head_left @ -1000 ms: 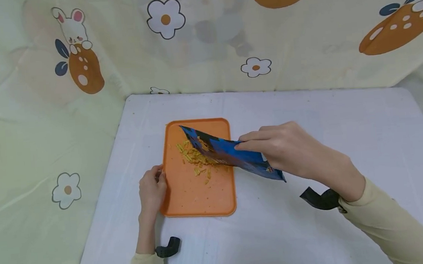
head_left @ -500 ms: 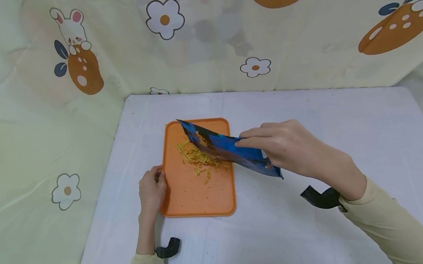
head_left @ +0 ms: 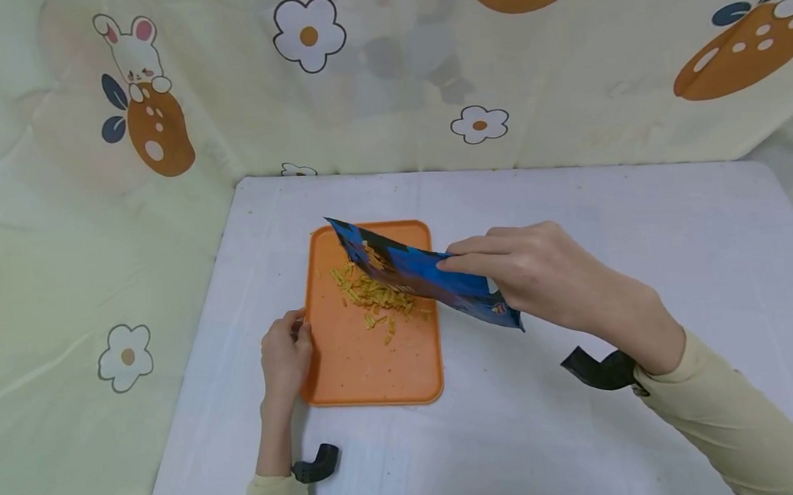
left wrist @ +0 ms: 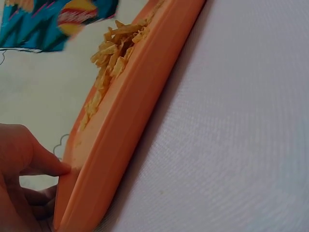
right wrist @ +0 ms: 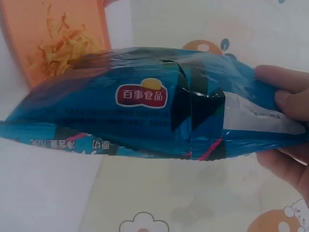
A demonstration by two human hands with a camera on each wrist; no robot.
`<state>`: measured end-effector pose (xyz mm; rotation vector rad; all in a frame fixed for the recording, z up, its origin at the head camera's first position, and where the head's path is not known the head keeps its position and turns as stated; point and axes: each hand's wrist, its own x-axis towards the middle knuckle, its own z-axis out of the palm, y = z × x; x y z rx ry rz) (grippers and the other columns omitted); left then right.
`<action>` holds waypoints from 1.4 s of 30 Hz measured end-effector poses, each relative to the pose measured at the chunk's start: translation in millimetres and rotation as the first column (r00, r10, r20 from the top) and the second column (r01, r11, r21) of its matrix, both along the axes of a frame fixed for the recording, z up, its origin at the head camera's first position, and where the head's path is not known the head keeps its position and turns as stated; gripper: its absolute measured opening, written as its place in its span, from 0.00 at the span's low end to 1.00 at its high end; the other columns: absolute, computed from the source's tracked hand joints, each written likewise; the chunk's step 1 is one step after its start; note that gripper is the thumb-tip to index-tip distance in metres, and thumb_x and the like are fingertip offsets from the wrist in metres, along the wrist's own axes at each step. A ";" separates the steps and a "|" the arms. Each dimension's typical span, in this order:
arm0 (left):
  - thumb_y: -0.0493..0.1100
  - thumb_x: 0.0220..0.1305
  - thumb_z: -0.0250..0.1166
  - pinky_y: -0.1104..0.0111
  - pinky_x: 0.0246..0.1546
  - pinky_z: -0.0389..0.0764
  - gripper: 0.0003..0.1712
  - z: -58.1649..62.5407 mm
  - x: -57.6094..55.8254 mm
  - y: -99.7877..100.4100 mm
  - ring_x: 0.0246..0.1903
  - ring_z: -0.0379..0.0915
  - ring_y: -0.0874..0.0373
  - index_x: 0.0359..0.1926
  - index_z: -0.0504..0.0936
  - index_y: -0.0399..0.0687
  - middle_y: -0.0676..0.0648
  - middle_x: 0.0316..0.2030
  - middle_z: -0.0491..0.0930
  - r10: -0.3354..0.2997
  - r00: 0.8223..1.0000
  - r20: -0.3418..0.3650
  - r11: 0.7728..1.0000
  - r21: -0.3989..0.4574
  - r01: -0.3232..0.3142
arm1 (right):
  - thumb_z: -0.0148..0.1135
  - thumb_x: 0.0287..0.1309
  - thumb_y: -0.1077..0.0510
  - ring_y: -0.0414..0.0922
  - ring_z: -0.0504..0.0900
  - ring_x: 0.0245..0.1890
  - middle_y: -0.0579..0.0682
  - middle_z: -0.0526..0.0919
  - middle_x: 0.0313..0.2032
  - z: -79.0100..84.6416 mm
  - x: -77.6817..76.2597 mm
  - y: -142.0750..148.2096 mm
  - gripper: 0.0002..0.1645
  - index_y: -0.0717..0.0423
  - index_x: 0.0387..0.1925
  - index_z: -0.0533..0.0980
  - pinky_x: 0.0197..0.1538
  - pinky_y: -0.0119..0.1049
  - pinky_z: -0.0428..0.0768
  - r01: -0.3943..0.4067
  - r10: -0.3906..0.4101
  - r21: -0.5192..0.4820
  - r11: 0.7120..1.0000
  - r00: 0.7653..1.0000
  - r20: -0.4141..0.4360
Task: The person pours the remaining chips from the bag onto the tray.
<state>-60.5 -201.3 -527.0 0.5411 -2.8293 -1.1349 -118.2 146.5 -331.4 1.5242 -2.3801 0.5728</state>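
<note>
My right hand (head_left: 532,272) grips a blue snack bag (head_left: 412,269) by one end, its thumb on one face and fingers on the other. The bag hangs tilted over an orange tray (head_left: 377,371), its far end past the tray's upper left part. Below the bag, a heap of yellow potato sticks (head_left: 365,289) lies on the tray, partly hidden by it. My left hand (head_left: 287,355) holds the tray's left rim; in the left wrist view its thumb (left wrist: 50,166) presses the rim. A red logo shows on the bag (right wrist: 145,113) in the right wrist view.
The tray lies on a white table (head_left: 555,436), left of its middle. A pale curtain (head_left: 385,79) with flowers and rabbits hangs behind the table and on its left side. Black straps (head_left: 601,370) stick out from both wrists.
My right hand has lifted the snack bag slightly, shifting it a little to the left and away from me. The left hand and tray stay put; the potato stick heap looks much the same.
</note>
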 end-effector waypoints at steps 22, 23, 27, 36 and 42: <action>0.33 0.73 0.59 0.49 0.43 0.82 0.18 1.4 1.0 1.4 0.44 0.82 0.41 0.60 0.82 0.36 0.33 0.45 0.84 -0.024 0.999 -0.042 1.000 0.004 0.024 | 0.59 0.54 0.81 0.57 0.88 0.47 0.57 0.89 0.51 -41.8 28.8 49.4 0.30 0.56 0.54 0.85 0.25 0.19 0.62 0.279 -0.245 -0.152 0.948 0.946 0.211; 0.33 0.73 0.59 0.50 0.43 0.82 0.18 1.6 1.1 1.1 0.43 0.82 0.41 0.60 0.82 0.36 0.33 0.44 0.84 -0.024 0.999 -0.044 1.000 0.002 0.024 | 0.61 0.54 0.81 0.56 0.88 0.48 0.56 0.89 0.51 -45.0 31.0 52.2 0.30 0.55 0.54 0.86 0.28 0.17 0.66 0.299 -0.264 -0.158 0.941 0.941 0.211; 0.33 0.73 0.58 0.50 0.43 0.82 0.18 1.7 1.7 0.9 0.43 0.81 0.42 0.60 0.82 0.36 0.33 0.44 0.83 -0.021 0.999 -0.032 1.000 0.004 0.021 | 0.66 0.49 0.81 0.42 0.87 0.54 0.54 0.90 0.50 -58.2 39.8 65.6 0.32 0.54 0.53 0.86 0.42 0.15 0.75 0.363 -0.321 -0.222 0.905 0.925 0.203; 0.33 0.73 0.58 0.51 0.43 0.81 0.18 3.0 3.6 -0.9 0.42 0.81 0.43 0.61 0.82 0.36 0.34 0.44 0.83 -0.023 0.999 -0.022 1.000 0.005 0.023 | 0.72 0.44 0.79 0.14 0.74 0.54 0.57 0.87 0.54 -75.8 67.3 95.5 0.35 0.56 0.57 0.84 0.56 0.13 0.70 0.513 -0.445 -0.262 0.817 0.851 0.279; 0.35 0.74 0.58 0.52 0.42 0.81 0.19 2.5 4.7 1.3 0.43 0.81 0.43 0.62 0.81 0.38 0.34 0.45 0.83 -0.012 1.000 0.012 1.000 -0.003 0.012 | 0.74 0.45 0.78 0.14 0.76 0.51 0.59 0.88 0.51 -85.6 85.8 111.8 0.33 0.56 0.55 0.85 0.50 0.11 0.71 0.628 -0.562 -0.274 0.728 0.776 0.287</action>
